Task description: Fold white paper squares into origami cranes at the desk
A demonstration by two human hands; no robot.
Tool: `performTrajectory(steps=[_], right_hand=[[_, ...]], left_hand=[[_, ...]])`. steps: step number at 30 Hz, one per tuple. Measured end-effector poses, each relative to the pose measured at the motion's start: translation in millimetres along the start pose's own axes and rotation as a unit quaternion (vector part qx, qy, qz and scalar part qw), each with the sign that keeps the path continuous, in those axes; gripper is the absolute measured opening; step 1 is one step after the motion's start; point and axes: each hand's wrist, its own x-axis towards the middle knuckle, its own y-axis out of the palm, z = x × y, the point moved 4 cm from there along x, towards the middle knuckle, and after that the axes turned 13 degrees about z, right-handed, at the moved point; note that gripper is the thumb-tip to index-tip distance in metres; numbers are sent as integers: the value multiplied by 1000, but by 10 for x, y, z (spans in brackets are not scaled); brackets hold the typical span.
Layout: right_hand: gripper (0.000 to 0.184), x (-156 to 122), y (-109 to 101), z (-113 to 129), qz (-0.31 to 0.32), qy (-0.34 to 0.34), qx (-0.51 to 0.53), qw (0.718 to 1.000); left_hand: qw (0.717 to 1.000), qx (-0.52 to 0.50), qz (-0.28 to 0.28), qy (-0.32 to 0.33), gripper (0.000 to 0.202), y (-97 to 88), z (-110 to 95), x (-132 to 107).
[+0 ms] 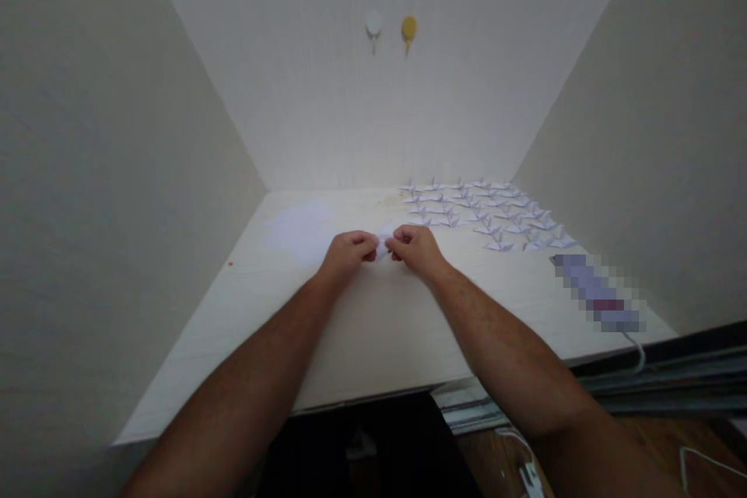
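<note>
Between both hands, above the middle of the white table, is a small piece of white paper. My left hand pinches its left side, fingers curled. On the opposite side, the thumb and fingertips of my right hand are closed on the same paper. Its folds are largely covered by the fingers and too small to make out. Several folded white paper cranes stand in rows at the back right of the table, beyond my right hand.
A pixelated flat device with a white cable lies near the right edge. Walls enclose the table left, right and back. A white hook and a yellow hook hang on the back wall. A power strip lies below.
</note>
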Motion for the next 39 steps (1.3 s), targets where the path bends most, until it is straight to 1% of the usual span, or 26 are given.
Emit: performTrajectory(steps=[1, 3, 6, 11, 14, 16, 18, 23, 26, 29, 32, 35, 37, 39], right_hand=[[19, 1, 0, -7, -2, 0, 7, 1000], [18, -13, -13, 11, -28, -17, 12, 999], [21, -56, -45, 89, -75, -71, -9, 995], [9, -92, -41, 178, -66, -151, -80, 983], [7, -90, -49, 188, -71, -181, -110, 975], [7, -82, -61, 180, -78, -183, -112, 974], [6, -72, -69, 164, -84, -174, -104, 976], [8, -49, -61, 101, -90, -122, -78, 985], [10, -45, -53, 89, -92, -93, -52, 990], [8, -60, -67, 117, -114, -79, -31, 990], [7, -81, -78, 172, -126, -95, -54, 986], [3, -100, -71, 217, -125, -145, -93, 977], [10, -106, -58, 231, -115, -173, -112, 972], [16, -104, -43, 235, -99, -183, -125, 970]], left_hand=[[1000, -27, -4, 4, 24, -3, 10, 2], [997, -72, -17, 7, 25, -4, 25, -2], [992, -117, -40, 4, 25, -10, 44, -10], [986, -153, -63, -5, 22, -36, 69, -12], [987, -153, -38, 10, 20, -17, 39, -18], [989, -149, -11, 21, 20, 7, 12, -23], [990, -140, 3, 27, 21, 22, -5, -28], [992, -125, -10, 16, 27, 33, -2, -41], [993, -120, 13, 5, 31, 75, -3, -56], [992, -121, 36, 0, 34, 112, -14, -71], [990, -135, 26, 2, 33, 111, -21, -74], [989, -148, 3, 8, 31, 92, -27, -68], [988, -151, -6, 11, 31, 83, -31, -65], [988, -151, -11, 14, 31, 77, -34, -63]])
